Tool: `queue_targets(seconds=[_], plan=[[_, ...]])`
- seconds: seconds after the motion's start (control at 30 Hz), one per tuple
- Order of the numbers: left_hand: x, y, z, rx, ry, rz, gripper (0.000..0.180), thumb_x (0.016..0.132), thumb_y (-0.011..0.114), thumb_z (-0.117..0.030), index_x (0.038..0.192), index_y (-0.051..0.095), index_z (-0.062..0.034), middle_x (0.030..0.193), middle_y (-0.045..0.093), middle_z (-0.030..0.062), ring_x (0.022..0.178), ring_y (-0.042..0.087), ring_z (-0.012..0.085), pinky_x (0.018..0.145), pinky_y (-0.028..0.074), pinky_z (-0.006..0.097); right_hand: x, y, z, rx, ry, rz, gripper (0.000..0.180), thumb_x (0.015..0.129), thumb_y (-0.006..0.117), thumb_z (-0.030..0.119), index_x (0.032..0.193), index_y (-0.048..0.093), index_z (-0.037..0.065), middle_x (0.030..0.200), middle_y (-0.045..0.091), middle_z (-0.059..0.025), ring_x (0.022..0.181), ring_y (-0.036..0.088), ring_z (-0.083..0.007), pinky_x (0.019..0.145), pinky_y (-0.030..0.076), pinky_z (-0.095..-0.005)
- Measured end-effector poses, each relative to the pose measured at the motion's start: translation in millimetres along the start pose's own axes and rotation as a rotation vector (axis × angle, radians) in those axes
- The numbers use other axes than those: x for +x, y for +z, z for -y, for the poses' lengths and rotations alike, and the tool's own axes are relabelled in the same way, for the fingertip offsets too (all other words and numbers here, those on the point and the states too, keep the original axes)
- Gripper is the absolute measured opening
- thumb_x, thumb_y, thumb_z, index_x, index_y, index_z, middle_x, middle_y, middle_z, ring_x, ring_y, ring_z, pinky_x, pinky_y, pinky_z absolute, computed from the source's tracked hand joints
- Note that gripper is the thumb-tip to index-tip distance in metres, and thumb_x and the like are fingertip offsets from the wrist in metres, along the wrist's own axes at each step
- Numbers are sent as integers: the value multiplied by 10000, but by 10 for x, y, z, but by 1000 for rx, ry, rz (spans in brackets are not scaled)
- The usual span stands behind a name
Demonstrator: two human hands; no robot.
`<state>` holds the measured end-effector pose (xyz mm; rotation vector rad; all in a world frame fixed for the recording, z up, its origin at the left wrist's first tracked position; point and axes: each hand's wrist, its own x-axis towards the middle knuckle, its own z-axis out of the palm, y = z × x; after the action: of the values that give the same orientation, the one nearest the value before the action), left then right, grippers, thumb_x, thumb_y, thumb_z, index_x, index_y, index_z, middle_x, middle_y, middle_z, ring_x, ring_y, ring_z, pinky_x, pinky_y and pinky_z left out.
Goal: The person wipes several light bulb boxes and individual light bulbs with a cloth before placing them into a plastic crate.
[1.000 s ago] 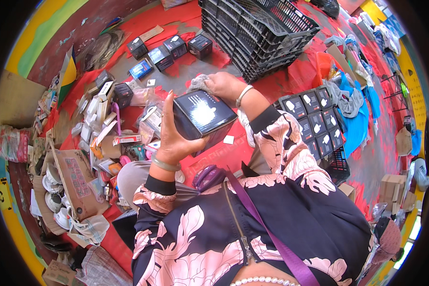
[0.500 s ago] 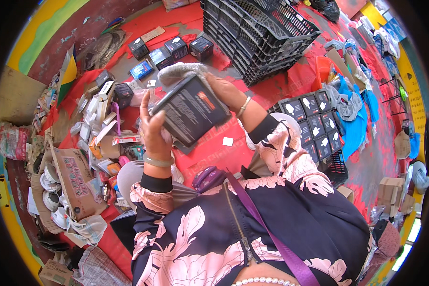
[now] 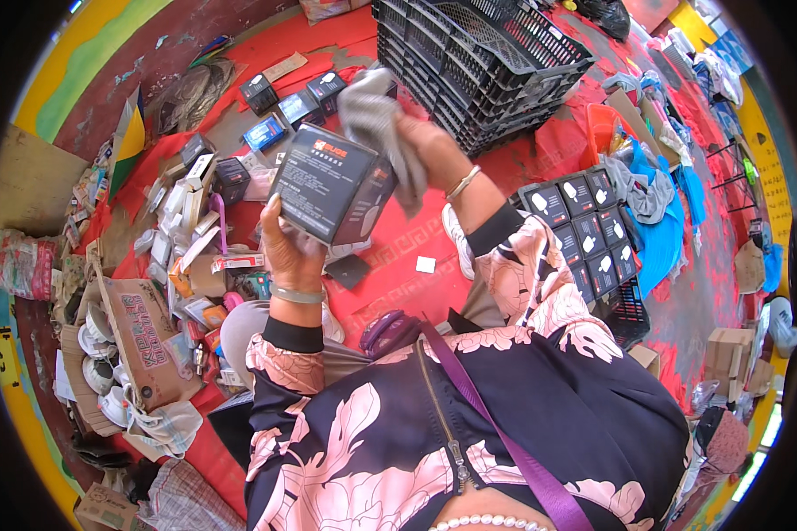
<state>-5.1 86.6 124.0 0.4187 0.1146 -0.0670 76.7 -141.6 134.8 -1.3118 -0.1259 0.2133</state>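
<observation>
In front of me a dark carton box with pale print and a red-orange mark rests tilted in my left hand, whose fingers wrap its lower left corner. My right hand grips a grey cloth, slightly smeared by motion. The cloth hangs beside the box's upper right edge; whether it touches the box I cannot tell. Beyond my hands stand several similar dark boxes, and a box with a blue side lies among them.
Stacked black plastic crates rise at the far right. To my right a crate holds several dark boxes. Loose small cartons pile up on the left, near an open cardboard box with white bowls beside it. Red sheeting covers the floor.
The box has turned and stands more upright, now showing two printed sides. My right hand and the cloth have come away from its top edge, moving up and to the right.
</observation>
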Motion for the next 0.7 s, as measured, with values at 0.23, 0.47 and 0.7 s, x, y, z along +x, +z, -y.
queue_targets(seconds=[0.23, 0.47, 0.7], plan=[[1, -42, 84, 46, -259, -242, 792, 659, 689, -540, 1276, 446, -107, 1290, 454, 166, 1194, 437, 366, 970, 344, 613, -256, 400, 88, -138, -207, 48, 394, 992, 405, 293, 1194, 549, -13, 1112, 631, -93, 973, 597, -212, 864, 468, -327], [-58, 84, 221, -163, -244, -246, 867, 680, 639, -576, 1338, 364, -84, 1337, 391, 166, 1236, 393, 363, 1021, 332, 552, -496, 741, -119, -1023, -953, 141, 412, 908, 478, 251, 1295, 530, 118, 1422, 406, -136, 1351, 320, -337, 1087, 236, -465], [25, 21, -66, -165, 20, -163, 684, 741, 596, -516, 1274, 494, -99, 1269, 512, 130, 1184, 473, 326, 1004, 369, 522, -673, 645, -186, -1177, -981, 230, 465, 808, 589, 176, 1267, 530, 134, 1395, 444, -93, 1304, 396, -274, 1047, 315, -421]])
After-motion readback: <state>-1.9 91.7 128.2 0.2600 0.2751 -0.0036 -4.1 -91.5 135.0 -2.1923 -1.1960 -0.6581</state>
